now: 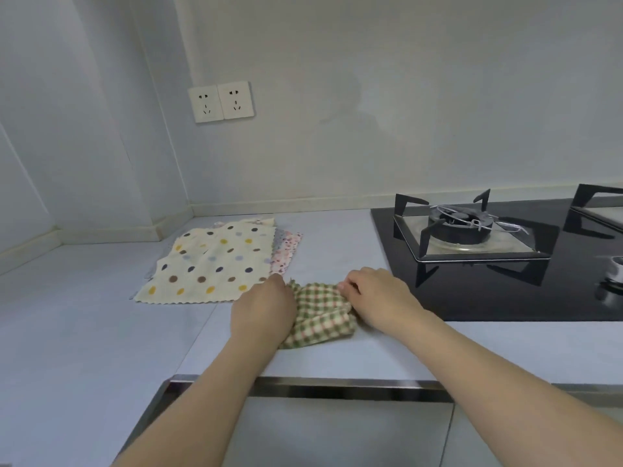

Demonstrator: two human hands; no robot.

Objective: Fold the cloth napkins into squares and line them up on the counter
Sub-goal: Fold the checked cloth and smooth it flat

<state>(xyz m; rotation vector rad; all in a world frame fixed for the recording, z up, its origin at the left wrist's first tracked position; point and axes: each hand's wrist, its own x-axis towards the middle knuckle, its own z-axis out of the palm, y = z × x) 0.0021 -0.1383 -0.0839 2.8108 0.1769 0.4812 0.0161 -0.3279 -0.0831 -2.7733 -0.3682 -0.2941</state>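
Two hands work on one green checked napkin [320, 315], which lies crumpled on the pale tabletop [84, 332] near its front edge. The left hand [263, 315] holds the left side of this napkin; its fingers are bent down into the cloth, but the fingertips are hidden, so the exact grip is not clear. The right hand [377, 298] pinches the far right corner of the same napkin, with the fingers curled around the fabric. The napkin is not yet a square: it is bunched, with several folds between the two hands.

Behind and to the left, just beside the left hand, there is one pile of flat napkins [215, 261]. The top one is cream with coloured dots and has a zigzag edge. At least two more cloths show under it at the right side, one grey and one pink with small marks [286, 251]; I cannot count the pile exactly.

To the right, one black gas stove [505, 281] is set into the tabletop. Two burners are in view, one complete [462, 227] and one cut by the picture edge. One metal knob [615, 271] shows at the far right. On the wall there are two white sockets [221, 102], side by side.
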